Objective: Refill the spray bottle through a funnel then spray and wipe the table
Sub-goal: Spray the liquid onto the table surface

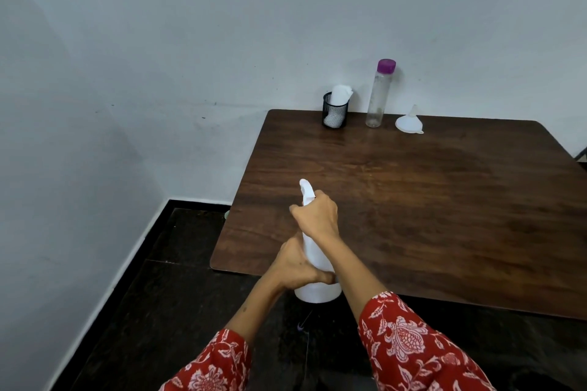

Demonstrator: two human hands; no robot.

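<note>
The white spray bottle (314,267) stands at the near edge of the wooden table (428,200). The left hand (293,265) grips its body; the right hand (317,216) wraps the neck, hiding the trigger. Beyond the bottle, by the grey wall (222,25), stand a mesh cup (334,111), a clear bottle (379,95) and a funnel (409,122).

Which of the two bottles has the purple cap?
The tall clear bottle standing by the wall, beside the funnel. The white spray bottle in both hands has none.

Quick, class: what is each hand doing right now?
Left hand: grips the white plastic spray bottle round its body.
Right hand: grips the same bottle's spray head.
</note>
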